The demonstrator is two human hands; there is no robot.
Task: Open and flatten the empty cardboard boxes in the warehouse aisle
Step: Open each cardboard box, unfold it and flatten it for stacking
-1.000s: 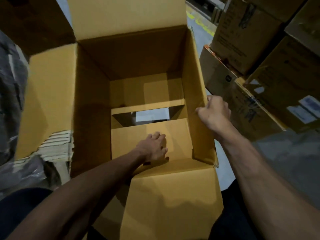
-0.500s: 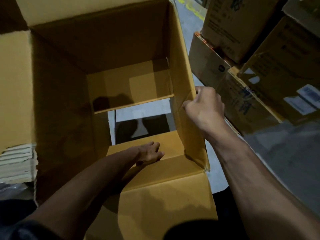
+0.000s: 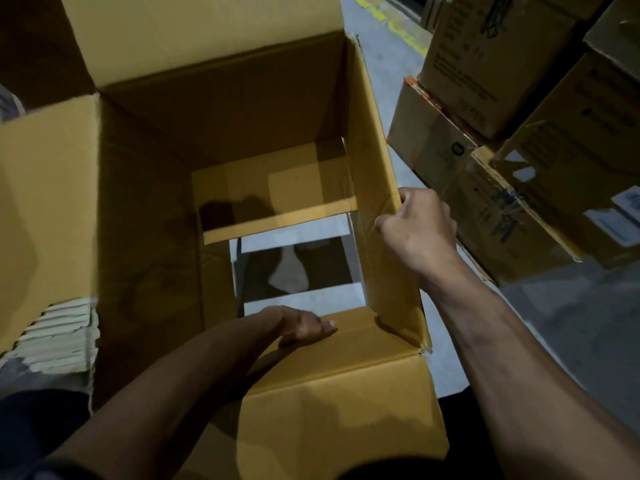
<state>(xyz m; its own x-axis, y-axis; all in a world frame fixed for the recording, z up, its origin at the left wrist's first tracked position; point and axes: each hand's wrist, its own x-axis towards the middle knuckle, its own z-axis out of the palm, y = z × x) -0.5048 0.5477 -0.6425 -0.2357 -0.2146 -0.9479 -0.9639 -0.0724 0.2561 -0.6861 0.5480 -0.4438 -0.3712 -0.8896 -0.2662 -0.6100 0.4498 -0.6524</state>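
Open cardboard box [image 3: 270, 109] stood on the grey floor [image 3: 588, 317] directly below the camera, top flaps folded outward, filling most of the view. Bottom of box was partly open: far bottom flap [image 3: 277, 195] lay flat, near bottom flap [image 3: 356, 327] lay just under the near wall, and bare floor with shadows showed through the gap between them. Left hand [image 3: 304, 325] reached down inside the box, fingers laid fairly straight and pressing on the near bottom flap, forearm crossing the near edge of the box. Right hand [image 3: 419, 226] gripped the top edge of the box's right wall [image 3: 377, 188], fingers curled over the rim, thumb side toward the inside. Near top flap [image 3: 339, 410] hung out toward the person, partly hidden by the left forearm. Left top flap [image 3: 45, 202] stuck out sideways from the box; its lower edge was torn, pale corrugated layers showing. Far top flap [image 3: 194, 32] stood up behind the box. Right of the box, just beside the right hand, stacked cardboard cartons [image 3: 540, 140] with labels and printing crowded close to the right wall. Yellow floor line [image 3: 405, 39] ran beyond the box, top right. Dark clothing showed at the bottom edge, near the box.
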